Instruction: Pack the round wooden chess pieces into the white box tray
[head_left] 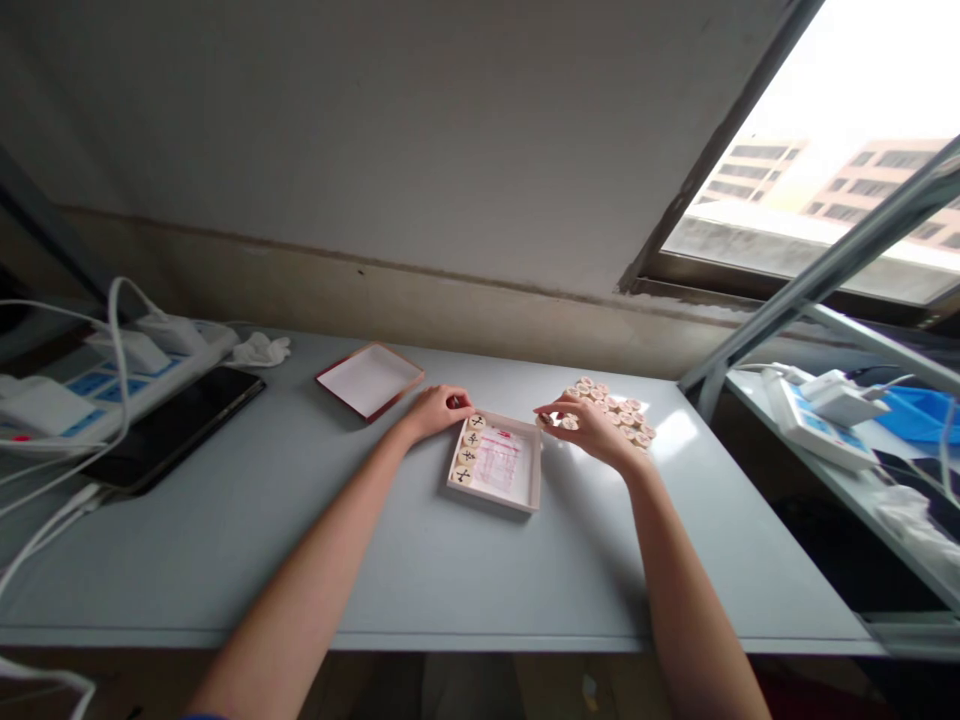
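A shallow white box (531, 497) lies in front of me, with a column of round pieces (469, 457) with black characters along its left side and a sheet with pink print beside them. My left hand (439, 411) rests at the box's back left corner, its fingers curled at the rim. Just beyond the right rim, my right hand (589, 427) pinches a round piece (547, 420) between thumb and fingertips. Several round pieces with red characters (625, 412) lie grouped on the table behind and beside that hand.
A box lid (370, 380) lies inside up on the grey table (420, 570). At left are a black tablet (176, 425), a power strip (135, 385), white cables and crumpled tissue (259, 349). A metal post (705, 385) stands at right.
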